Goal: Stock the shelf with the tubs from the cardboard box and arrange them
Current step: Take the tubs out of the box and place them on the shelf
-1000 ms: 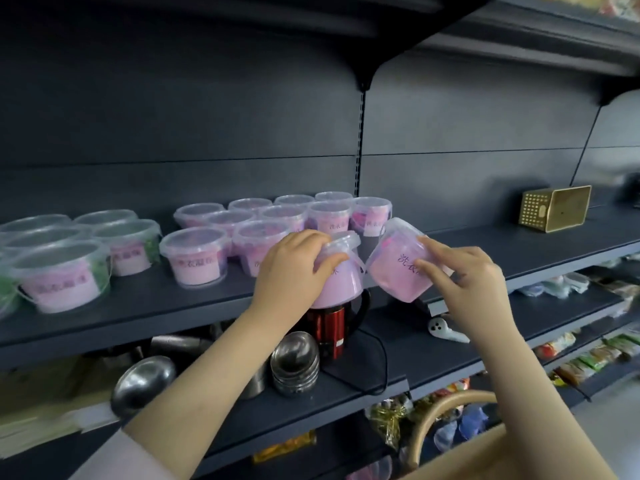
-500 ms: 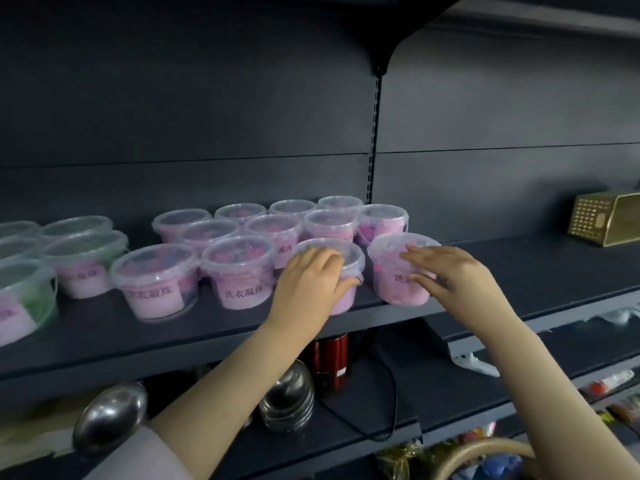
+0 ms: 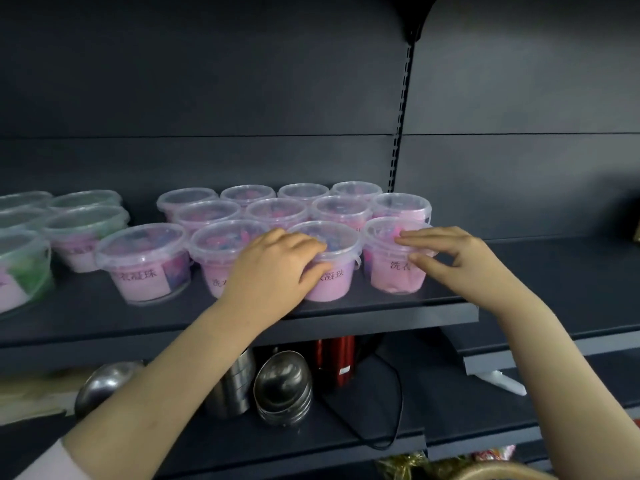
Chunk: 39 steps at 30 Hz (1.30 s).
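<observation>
Two hands on pink-labelled tubs at the shelf front.
The left hand [image 3: 273, 268] curls round a clear, round plastic tub [image 3: 332, 282], fingers over its snap lid and thumb by the print 凝珠. The right hand [image 3: 460, 258] pinches the end tub [image 3: 398, 275], fingers on the lid and thumb beside 洗衣. Both tubs stand upright on the dark metal shelf [image 3: 381, 313], the end tub in front of the slotted upright [image 3: 403, 116] and the other just left of it.

Your tubs [image 3: 143, 244] across mid-frame are clear, glossy plastic with matt, paper-looking labels [image 3: 138, 277]. The shelf [image 3: 519, 271] under them looks like matt dark painted metal. Lower centre, the stacked bowls [image 3: 282, 382] are polished steel.
</observation>
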Tool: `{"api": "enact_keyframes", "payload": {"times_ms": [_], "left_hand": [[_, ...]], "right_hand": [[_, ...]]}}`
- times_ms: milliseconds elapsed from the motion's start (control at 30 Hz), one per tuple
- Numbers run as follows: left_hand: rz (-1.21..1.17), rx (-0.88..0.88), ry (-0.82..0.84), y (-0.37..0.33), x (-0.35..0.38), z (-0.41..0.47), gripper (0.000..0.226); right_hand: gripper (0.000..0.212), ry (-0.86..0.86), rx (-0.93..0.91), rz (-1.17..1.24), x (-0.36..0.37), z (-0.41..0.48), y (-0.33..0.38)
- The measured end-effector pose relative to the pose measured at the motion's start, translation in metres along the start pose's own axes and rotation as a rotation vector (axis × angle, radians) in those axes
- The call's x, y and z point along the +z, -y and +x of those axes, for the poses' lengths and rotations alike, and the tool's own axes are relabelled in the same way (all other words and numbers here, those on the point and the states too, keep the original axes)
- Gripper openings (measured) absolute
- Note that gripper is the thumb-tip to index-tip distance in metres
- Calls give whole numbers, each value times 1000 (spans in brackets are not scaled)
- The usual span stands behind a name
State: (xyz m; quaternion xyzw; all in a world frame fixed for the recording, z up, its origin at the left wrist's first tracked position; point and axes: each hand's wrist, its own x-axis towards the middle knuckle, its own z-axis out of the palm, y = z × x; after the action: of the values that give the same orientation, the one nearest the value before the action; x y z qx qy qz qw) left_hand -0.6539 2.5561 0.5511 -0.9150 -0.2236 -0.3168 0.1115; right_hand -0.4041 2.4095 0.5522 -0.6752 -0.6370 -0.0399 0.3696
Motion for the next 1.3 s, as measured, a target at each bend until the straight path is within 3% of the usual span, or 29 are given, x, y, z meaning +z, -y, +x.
{"api": "enact_keyframes", "payload": {"times_ms": [367,733,867,1100,1200,1300], "left_hand": [[-12,-93,5,7,6,10,30],[-98,-118,151,8,-3,18,42],[-166,-124,152,10,1,23,34],[-111,-83,203,11,-1,25,34],[-159,-50,269,23,-12,30,40],[-71,-4,209,49,-40,27,44]], "right_hand": [[31,-76,25,36,12,12,-5],[32,-24,-6,22,3,23,0],[21,-90,-31,-30,6,21,-2],[16,49,31,-117,-3,33,6],[24,112,44,-184,-13,46,29],[30,116,-30,-275,-15,64,67]]}}
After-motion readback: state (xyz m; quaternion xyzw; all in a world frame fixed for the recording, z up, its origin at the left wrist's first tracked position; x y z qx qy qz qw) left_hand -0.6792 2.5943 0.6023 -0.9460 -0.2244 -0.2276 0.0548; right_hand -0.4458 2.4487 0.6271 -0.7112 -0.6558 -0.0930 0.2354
